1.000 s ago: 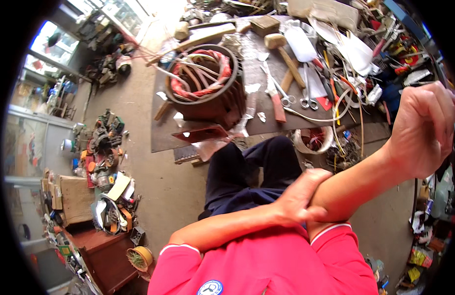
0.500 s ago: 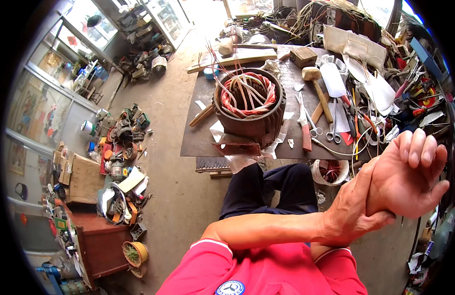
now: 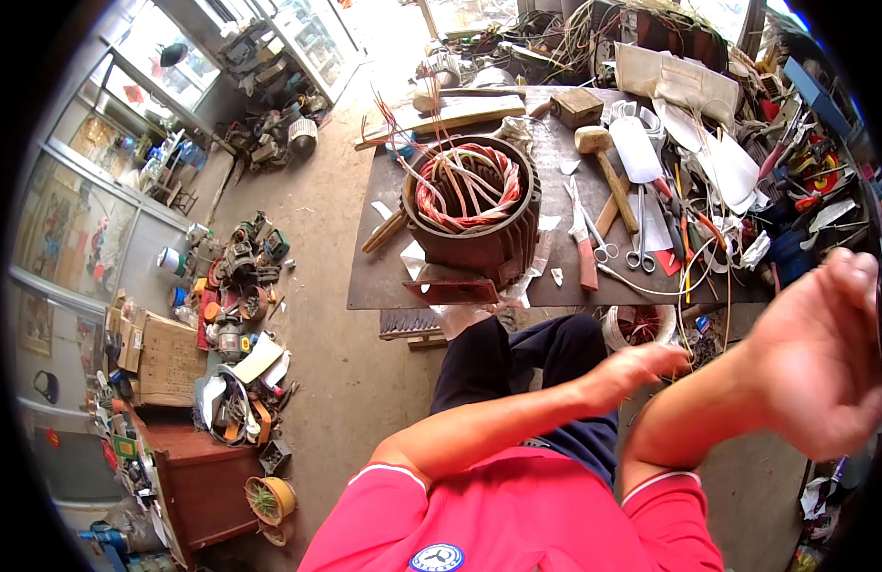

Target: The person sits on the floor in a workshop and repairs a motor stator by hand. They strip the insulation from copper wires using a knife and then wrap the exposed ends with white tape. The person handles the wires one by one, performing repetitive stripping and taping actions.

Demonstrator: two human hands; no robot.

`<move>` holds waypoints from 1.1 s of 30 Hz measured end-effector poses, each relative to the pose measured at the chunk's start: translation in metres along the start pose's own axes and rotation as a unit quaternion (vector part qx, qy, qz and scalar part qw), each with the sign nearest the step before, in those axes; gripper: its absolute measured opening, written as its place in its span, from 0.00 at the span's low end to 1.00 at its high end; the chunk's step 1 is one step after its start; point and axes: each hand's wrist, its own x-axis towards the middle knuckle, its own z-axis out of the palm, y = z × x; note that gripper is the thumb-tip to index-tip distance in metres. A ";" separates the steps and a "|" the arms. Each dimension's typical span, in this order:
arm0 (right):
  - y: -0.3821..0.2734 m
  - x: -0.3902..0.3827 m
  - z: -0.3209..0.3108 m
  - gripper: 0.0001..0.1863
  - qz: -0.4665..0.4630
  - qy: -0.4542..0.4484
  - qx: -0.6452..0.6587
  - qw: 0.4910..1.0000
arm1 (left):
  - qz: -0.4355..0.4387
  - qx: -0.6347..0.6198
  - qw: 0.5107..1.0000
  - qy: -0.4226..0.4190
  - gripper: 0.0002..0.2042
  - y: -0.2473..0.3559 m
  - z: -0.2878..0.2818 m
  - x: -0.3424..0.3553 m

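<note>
My left hand [image 3: 643, 370] is in front of my lap, fingers stretched toward the right and slightly blurred, nothing seen in them. My right hand [image 3: 824, 355] is raised at the far right rim, smeared by motion; its fingertips run into the dark edge, so their grip is hidden. Both hands are apart from the workbench [image 3: 372, 276]. On it stands a finned motor housing [image 3: 474, 250], open end up, with a ring of red and white wire windings [image 3: 431, 212] inside and loose lead wires rising from it.
Right of the housing lie a mallet [image 3: 615, 181], red-handled scissors [image 3: 586, 250], steel forceps [image 3: 641, 238] and white sheets [image 3: 732, 176]. Tangled tools and wires crowd the bench's right side. Below its edge sits a white bucket [image 3: 613, 332]. Motor parts [image 3: 241, 262] cover the floor at left.
My left hand has let go of my right wrist and moved back left and down. My right hand has shifted toward the right rim. The view has moved slightly; the bench things stay put.
</note>
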 end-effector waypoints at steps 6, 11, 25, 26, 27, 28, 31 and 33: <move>0.013 -0.037 0.016 0.28 -0.077 -0.039 -0.154 0.984 | 0.087 -0.089 0.992 0.019 0.27 0.043 0.052 0.000; 0.033 -0.045 0.030 0.14 -0.210 -0.025 -0.282 0.936 | 0.213 0.041 0.973 0.084 0.28 0.071 0.054 0.005; 0.129 -0.104 0.122 0.25 0.164 -0.430 -0.385 0.800 | 0.254 0.433 0.842 0.195 0.10 0.084 -0.056 -0.118; 0.138 -0.110 0.124 0.28 0.217 -0.448 -0.377 0.781 | 0.281 0.445 0.811 0.256 0.09 0.106 -0.065 -0.122; 0.148 -0.116 0.124 0.28 0.187 -0.448 -0.386 0.784 | 0.308 0.454 0.774 0.316 0.09 0.124 -0.076 -0.125; 0.152 -0.117 0.128 0.26 0.253 -0.439 -0.375 0.776 | 0.334 0.482 0.729 0.353 0.11 0.140 -0.095 -0.128; 0.165 -0.124 0.123 0.19 0.272 -0.384 -0.348 0.810 | 0.307 0.455 0.689 0.473 0.22 0.180 -0.131 -0.126; 0.174 -0.126 0.115 0.14 0.251 -0.354 -0.336 0.836 | 0.278 0.508 0.671 0.462 0.33 0.203 -0.157 -0.118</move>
